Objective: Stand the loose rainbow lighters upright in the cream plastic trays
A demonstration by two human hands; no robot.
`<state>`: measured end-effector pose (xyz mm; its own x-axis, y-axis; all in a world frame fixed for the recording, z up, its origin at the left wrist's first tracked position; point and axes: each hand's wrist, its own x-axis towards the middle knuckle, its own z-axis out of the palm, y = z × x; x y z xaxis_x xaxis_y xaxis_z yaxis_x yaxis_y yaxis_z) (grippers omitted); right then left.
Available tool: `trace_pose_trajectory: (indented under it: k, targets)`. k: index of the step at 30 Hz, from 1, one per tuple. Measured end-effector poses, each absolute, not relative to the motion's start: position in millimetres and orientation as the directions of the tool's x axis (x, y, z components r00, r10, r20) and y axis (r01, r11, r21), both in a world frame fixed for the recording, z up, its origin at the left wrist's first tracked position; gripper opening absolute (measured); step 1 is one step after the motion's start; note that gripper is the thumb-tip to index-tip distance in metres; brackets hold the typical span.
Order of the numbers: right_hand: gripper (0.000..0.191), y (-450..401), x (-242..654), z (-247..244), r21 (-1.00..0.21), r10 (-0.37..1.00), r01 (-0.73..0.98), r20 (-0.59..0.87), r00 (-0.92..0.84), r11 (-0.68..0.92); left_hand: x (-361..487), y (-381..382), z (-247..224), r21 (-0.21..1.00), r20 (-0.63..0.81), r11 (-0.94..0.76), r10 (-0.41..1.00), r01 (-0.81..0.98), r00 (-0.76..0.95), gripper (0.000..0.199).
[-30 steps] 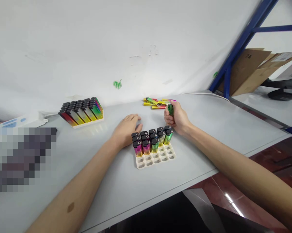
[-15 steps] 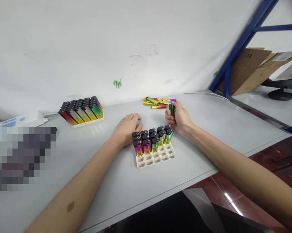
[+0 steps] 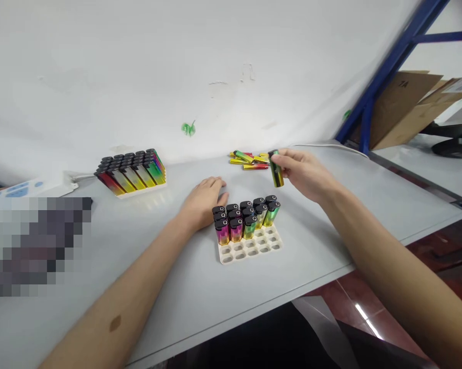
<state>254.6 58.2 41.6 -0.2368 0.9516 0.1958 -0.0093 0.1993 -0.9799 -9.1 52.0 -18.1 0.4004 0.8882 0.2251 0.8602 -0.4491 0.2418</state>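
Observation:
Between the thumb and fingers of my right hand [image 3: 306, 171] is a green-and-yellow lighter [image 3: 277, 173], held roughly upright above the table. My left hand [image 3: 204, 202] lies on the table with its fingers stretched out, beside a white holed tray [image 3: 251, 252]. Several shiny lighters with black tops, such as a pink one [image 3: 236, 231], stand in the tray's back rows; its front holes hold nothing. Behind my right hand lies a loose pile of coloured lighters [image 3: 248, 160], partly hidden by the held one.
At the left, a second tray [image 3: 142, 190] is packed with upright lighters. A white power strip [image 3: 42, 184] and a blurred-out object [image 3: 35, 246] lie further left. A wall runs along the back. Blue rack posts [image 3: 365, 123] and cardboard boxes [image 3: 403, 110] stand at the right.
My right hand has turned and moved slightly right, with the lighter now plainly showing between thumb and fingers. My left hand stays flat on the table. The view has shifted a little.

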Motion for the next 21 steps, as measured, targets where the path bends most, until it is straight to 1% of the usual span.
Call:
trace_pose_trajectory:
  k: [4,6,8,12,15,19,21]
  targets:
    - [0.028,52.4,258.9,53.6,-0.978,0.959,-0.182,0.148,-0.241,0.105,-9.4,51.4,-18.4,0.247,0.225,-0.447,0.889,0.860,0.398,0.037]
    - [0.027,49.3,257.4,55.4,-0.979,0.946,-0.190,0.135,-0.296,0.080,-10.1,51.5,-18.8,0.250,0.235,-0.453,0.886,0.856,0.400,0.037]
    - [0.027,46.4,254.8,54.0,-0.984,0.913,-0.157,0.136,-0.384,0.080,-10.7,51.8,-19.4,0.248,0.242,-0.462,0.881,0.852,0.407,0.037]
    - [0.026,41.1,250.0,48.8,-0.988,0.817,-0.054,0.152,-0.556,0.147,-11.1,52.7,-20.2,0.248,0.252,-0.470,0.875,0.847,0.413,0.035]
    - [0.023,37.0,248.4,48.5,-0.972,0.750,0.005,0.178,-0.637,0.234,-10.9,52.8,-20.0,0.253,0.252,-0.464,0.879,0.849,0.405,0.034]
    - [0.022,32.8,246.8,50.4,-0.938,0.657,-0.013,0.253,-0.711,0.347,-10.0,51.8,-18.4,0.262,0.237,-0.456,0.885,0.850,0.402,0.034]
    - [0.022,31.3,245.2,50.7,-0.923,0.597,-0.017,0.263,-0.758,0.386,-9.2,51.0,-17.2,0.270,0.232,-0.450,0.888,0.851,0.396,0.034]
